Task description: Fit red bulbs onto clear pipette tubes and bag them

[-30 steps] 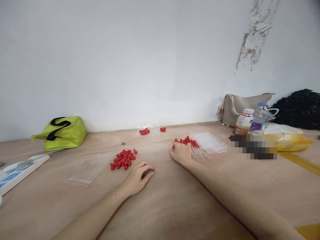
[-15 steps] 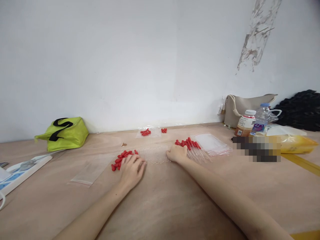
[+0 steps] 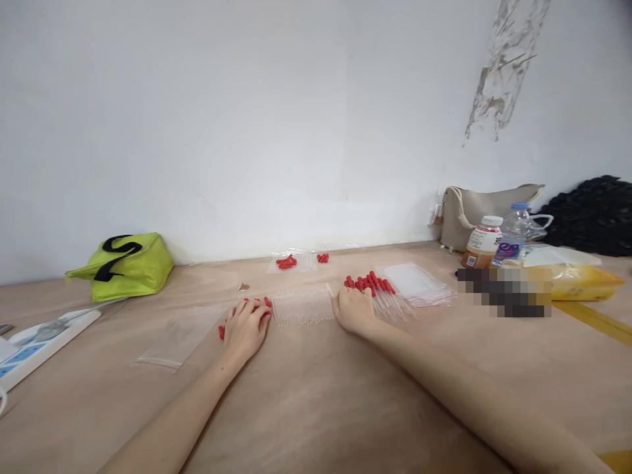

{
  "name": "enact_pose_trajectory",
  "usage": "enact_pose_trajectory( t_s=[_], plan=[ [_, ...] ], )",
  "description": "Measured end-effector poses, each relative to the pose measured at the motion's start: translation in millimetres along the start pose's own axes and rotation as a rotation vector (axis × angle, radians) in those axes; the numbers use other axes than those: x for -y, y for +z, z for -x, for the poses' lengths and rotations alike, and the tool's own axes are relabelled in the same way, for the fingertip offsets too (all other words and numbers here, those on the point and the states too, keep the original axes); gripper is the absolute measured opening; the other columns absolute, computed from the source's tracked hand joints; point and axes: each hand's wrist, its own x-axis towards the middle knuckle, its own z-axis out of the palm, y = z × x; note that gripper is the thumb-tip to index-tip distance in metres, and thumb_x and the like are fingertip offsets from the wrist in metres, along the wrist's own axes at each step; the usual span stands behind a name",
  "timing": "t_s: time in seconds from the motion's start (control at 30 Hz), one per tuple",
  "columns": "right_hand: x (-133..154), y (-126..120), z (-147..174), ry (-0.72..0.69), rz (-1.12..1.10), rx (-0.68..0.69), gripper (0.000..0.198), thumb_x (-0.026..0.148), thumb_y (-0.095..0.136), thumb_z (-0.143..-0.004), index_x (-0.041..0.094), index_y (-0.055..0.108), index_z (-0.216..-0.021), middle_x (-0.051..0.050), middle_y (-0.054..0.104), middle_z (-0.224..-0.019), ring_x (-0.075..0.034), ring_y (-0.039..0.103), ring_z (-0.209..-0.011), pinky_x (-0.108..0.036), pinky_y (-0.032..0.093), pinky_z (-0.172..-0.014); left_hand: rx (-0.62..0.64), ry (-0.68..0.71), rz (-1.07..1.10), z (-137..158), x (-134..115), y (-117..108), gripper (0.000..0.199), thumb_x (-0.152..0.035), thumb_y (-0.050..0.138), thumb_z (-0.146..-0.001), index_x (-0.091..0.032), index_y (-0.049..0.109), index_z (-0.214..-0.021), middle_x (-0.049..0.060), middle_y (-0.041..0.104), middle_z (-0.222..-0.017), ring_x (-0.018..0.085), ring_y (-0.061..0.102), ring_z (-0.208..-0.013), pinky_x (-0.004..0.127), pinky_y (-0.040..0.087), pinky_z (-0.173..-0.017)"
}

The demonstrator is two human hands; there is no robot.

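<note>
My left hand (image 3: 245,329) rests with bent fingers over a pile of red rubber bulbs (image 3: 222,332), hiding most of it. Its fingertips close on a bulb at the pile's right side. A row of clear thin tubes (image 3: 302,308) lies side by side between my hands. At the row's right end, my right hand (image 3: 354,311) is closed, its fingers curled in and their tips hidden. Whatever it pinches cannot be made out. Just beyond it lie several droppers (image 3: 390,303), clear tubes with red bulbs on their ends.
A flat clear zip bag (image 3: 170,342) lies to the left, and a stack of bags (image 3: 417,284) to the right. More red bulbs (image 3: 286,262) lie near the wall. A green bag (image 3: 133,266), power strip (image 3: 47,345), bottles (image 3: 484,242) and yellow packet (image 3: 577,282) stand around.
My left hand has shifted left, covering more of the red bulbs, with its fingers drawn closer together. My right hand has moved slightly right, away from the tube row.
</note>
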Motion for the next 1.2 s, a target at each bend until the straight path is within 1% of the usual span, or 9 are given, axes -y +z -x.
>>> enact_pose_trajectory(
  t_s=[0.07, 0.17, 0.33, 0.43, 0.53, 0.6, 0.7, 0.87, 1.2],
  plan=[
    [-5, -4, 10, -0.074, -0.015, -0.058, 0.031, 0.027, 0.027, -0.087, 0.011, 0.053, -0.086, -0.014, 0.062, -0.084, -0.024, 0.055, -0.077, -0.037, 0.025, -0.074, -0.031, 0.010, 0.081, -1, -1, -2, 0.015, -0.026, 0.047, -0.081, -0.022, 0.061, -0.084, 0.006, 0.058, -0.090, 0.026, 0.048, -0.090, 0.039, 0.035, -0.079],
    [-18, -6, 22, -0.155, -0.120, -0.064, 0.025, 0.025, 0.028, -0.088, 0.013, 0.049, -0.087, -0.010, 0.062, -0.083, -0.020, 0.055, -0.071, -0.034, 0.026, -0.075, -0.042, 0.030, 0.345, -1, -8, -7, 0.016, -0.027, 0.042, -0.085, -0.020, 0.055, -0.091, 0.006, 0.056, -0.095, 0.021, 0.050, -0.090, 0.035, 0.039, -0.080],
    [-34, 1, 37, -0.329, -0.344, -0.123, 0.023, 0.024, 0.032, -0.088, 0.016, 0.048, -0.103, -0.006, 0.063, -0.087, -0.016, 0.055, -0.081, -0.030, 0.028, -0.078, 0.094, 0.000, 0.804, 3, -31, -13, 0.015, -0.028, 0.044, -0.084, -0.018, 0.050, -0.093, 0.006, 0.057, -0.095, 0.016, 0.055, -0.085, 0.030, 0.045, -0.077],
    [-33, 3, 44, -0.380, -0.359, -0.133, 0.025, 0.024, 0.033, -0.088, 0.018, 0.051, -0.105, -0.005, 0.063, -0.088, -0.015, 0.055, -0.081, -0.030, 0.027, -0.078, 0.147, -0.019, 0.940, 9, -44, -11, 0.014, -0.029, 0.051, -0.080, -0.016, 0.052, -0.079, 0.006, 0.059, -0.091, 0.017, 0.057, -0.085, 0.030, 0.047, -0.075],
    [-29, 0, 50, -0.433, -0.372, -0.116, 0.023, 0.022, 0.034, -0.088, 0.019, 0.056, -0.095, -0.004, 0.063, -0.087, -0.013, 0.055, -0.078, -0.030, 0.027, -0.077, 0.173, -0.036, 0.960, 15, -51, -6, 0.017, -0.031, 0.056, -0.078, -0.015, 0.052, -0.073, 0.006, 0.059, -0.086, 0.016, 0.058, -0.079, 0.028, 0.050, -0.069],
    [-27, -3, 53, -0.460, -0.382, -0.113, 0.021, 0.022, 0.035, -0.087, 0.018, 0.056, -0.090, -0.003, 0.063, -0.085, -0.013, 0.055, -0.077, -0.030, 0.026, -0.077, 0.190, -0.045, 0.955, 17, -53, -4, 0.018, -0.030, 0.057, -0.077, -0.016, 0.053, -0.089, 0.006, 0.057, -0.096, 0.015, 0.059, -0.079, 0.028, 0.051, -0.069],
    [-25, -6, 56, -0.484, -0.385, -0.121, 0.017, 0.022, 0.038, -0.085, 0.018, 0.055, -0.086, -0.002, 0.062, -0.082, -0.012, 0.054, -0.075, -0.030, 0.025, -0.076, 0.230, -0.044, 0.943, 19, -53, -3, 0.039, -0.030, 0.056, -0.077, -0.020, 0.046, -0.114, 0.009, 0.049, -0.116, 0.016, 0.059, -0.085, 0.031, 0.051, -0.074],
    [-25, -6, 58, -0.508, -0.380, -0.127, 0.017, 0.022, 0.038, -0.085, 0.018, 0.054, -0.086, -0.002, 0.062, -0.081, -0.012, 0.054, -0.073, -0.030, 0.024, -0.077, 0.295, 0.089, 0.777, 18, -53, -7, 0.019, -0.032, 0.053, -0.080, -0.021, 0.064, -0.092, 0.007, 0.049, -0.119, 0.021, 0.054, -0.098, 0.033, 0.047, -0.080],
    [-21, -4, 57, -0.543, -0.375, -0.098, 0.016, 0.023, 0.039, -0.085, 0.019, 0.055, -0.089, -0.002, 0.062, -0.081, -0.012, 0.054, -0.074, -0.031, 0.023, -0.079, 0.309, 0.099, 0.759, 15, -60, -6, 0.017, -0.031, 0.054, -0.080, -0.022, 0.064, -0.090, 0.006, 0.053, -0.109, 0.018, 0.054, -0.089, 0.030, 0.046, -0.076]
  ],
)
